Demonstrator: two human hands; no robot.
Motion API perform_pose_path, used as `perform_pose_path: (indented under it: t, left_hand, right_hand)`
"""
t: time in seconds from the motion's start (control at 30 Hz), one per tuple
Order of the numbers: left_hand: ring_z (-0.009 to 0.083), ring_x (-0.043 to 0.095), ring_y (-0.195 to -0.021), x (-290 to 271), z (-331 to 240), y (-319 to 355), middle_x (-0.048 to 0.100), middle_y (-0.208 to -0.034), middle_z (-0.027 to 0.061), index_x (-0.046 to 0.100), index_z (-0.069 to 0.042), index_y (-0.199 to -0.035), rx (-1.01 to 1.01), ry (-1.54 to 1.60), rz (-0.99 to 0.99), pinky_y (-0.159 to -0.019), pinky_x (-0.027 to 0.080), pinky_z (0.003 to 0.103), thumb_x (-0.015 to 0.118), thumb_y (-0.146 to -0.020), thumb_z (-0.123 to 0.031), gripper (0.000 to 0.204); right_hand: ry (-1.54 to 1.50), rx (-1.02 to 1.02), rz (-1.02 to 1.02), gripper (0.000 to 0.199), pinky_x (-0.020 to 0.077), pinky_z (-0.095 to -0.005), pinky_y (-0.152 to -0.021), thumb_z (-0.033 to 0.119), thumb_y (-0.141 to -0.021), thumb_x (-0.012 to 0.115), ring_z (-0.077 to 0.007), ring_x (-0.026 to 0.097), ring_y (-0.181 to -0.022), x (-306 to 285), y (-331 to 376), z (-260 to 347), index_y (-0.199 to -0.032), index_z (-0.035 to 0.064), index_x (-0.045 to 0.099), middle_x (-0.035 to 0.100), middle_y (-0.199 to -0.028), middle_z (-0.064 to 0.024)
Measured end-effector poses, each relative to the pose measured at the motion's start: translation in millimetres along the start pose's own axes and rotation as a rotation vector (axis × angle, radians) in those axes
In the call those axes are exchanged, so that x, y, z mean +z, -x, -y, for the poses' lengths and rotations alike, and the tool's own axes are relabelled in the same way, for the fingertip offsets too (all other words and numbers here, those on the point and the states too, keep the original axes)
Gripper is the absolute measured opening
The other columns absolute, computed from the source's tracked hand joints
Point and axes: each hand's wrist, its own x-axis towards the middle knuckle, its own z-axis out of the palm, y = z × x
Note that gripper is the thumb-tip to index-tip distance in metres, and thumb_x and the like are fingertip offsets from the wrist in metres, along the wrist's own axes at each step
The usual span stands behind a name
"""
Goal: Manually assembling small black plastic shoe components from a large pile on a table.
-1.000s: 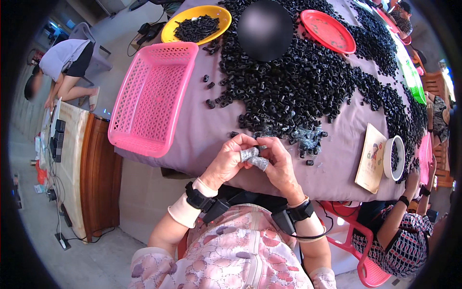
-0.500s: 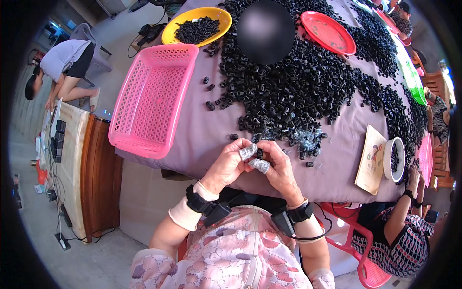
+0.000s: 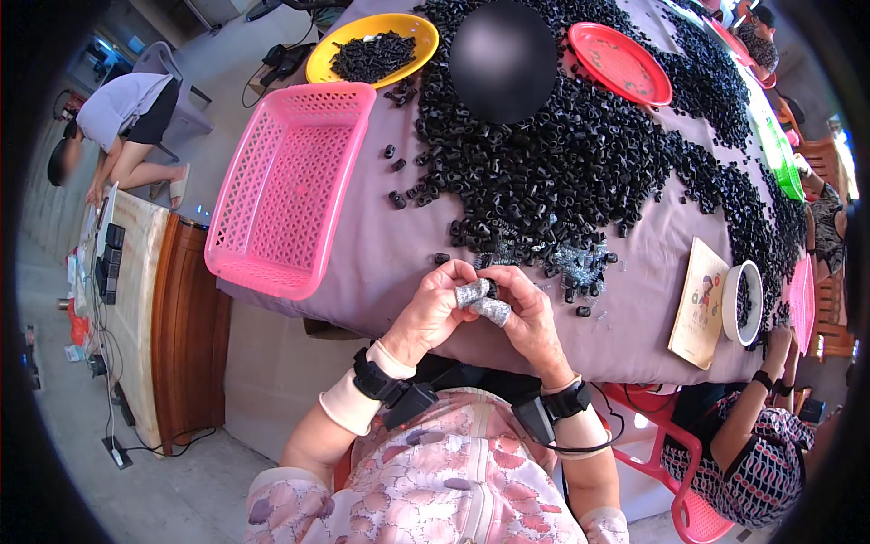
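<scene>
Over the near edge of the cloth, my left hand [image 3: 430,310] and my right hand [image 3: 533,328] meet fingertip to fingertip. Both are closed on a small black plastic piece [image 3: 492,289], mostly hidden by the fingers. Grey wraps cover both thumbs. Just beyond the hands lie thin silvery springs [image 3: 580,263] mixed with black pieces. A large heap of short black tube-like parts [image 3: 544,172] spreads behind them, and a few loose ones lie close to my fingers.
A pink basket [image 3: 288,186] stands at the left, with a yellow bowl [image 3: 428,45] of thin black parts behind. A red tray [image 3: 621,63] lies far right. Nearer are a booklet [image 3: 698,313] and a white bowl [image 3: 730,308]. A co-worker [image 3: 752,435] sits at right.
My hands stay together in nearly the same place, with fingers and thumbs shifted slightly around the black piece. The co-worker's hands at the right have moved a little.
</scene>
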Motion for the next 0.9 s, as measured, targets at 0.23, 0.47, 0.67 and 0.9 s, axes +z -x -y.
perform_pose_path:
  t: [0.23, 0.47, 0.67, 0.9]
  left_hand:
    - [0.0117, 0.061, -0.071, 4, -3, 1, 0.061, -0.083, 0.0030, 0.054, -0.009, -0.093, -0.028, -0.042, -0.019, -0.060, 0.051, 0.024, 0.057, -0.085, 0.000, 0.013]
    - [0.0112, 0.060, -0.070, 4, -5, 1, 0.060, -0.081, 0.0025, 0.053, -0.009, -0.091, -0.036, -0.062, 0.011, -0.059, 0.050, 0.023, 0.056, -0.084, 0.002, 0.013]
    - [0.0122, 0.057, -0.063, 8, -5, -1, 0.060, -0.078, 0.0042, 0.053, -0.008, -0.089, -0.033, -0.078, -0.020, -0.055, 0.047, 0.023, 0.055, -0.085, 0.003, 0.012]
    - [0.0111, 0.059, -0.071, 2, -5, -2, 0.060, -0.081, 0.0017, 0.053, -0.010, -0.089, -0.022, -0.107, 0.024, -0.061, 0.050, 0.024, 0.059, -0.084, -0.001, 0.011]
  right_hand:
    - [-0.040, 0.015, 0.008, 0.030, 0.0487, -0.0254, -0.070, 0.006, -0.078, 0.066, -0.0128, 0.059, -0.079, 1, 0, -2, -0.107, 0.0033, 0.059, 0.060, -0.101, -0.0059]
    - [0.009, -0.031, -0.002, 0.029, 0.0471, -0.0257, -0.066, 0.007, -0.077, 0.066, -0.0126, 0.056, -0.073, 0, 0, -4, -0.105, 0.0033, 0.060, 0.061, -0.099, -0.0059]
    - [-0.013, -0.034, 0.012, 0.029, 0.0464, -0.0253, -0.065, 0.007, -0.077, 0.066, -0.0117, 0.055, -0.072, -2, -1, -10, -0.105, 0.0031, 0.060, 0.060, -0.099, -0.0055]
    - [-0.087, 0.011, 0.052, 0.029, 0.0463, -0.0247, -0.066, 0.010, -0.079, 0.066, -0.0105, 0.055, -0.073, -4, -2, -8, -0.107, 0.0029, 0.060, 0.060, -0.099, -0.0042]
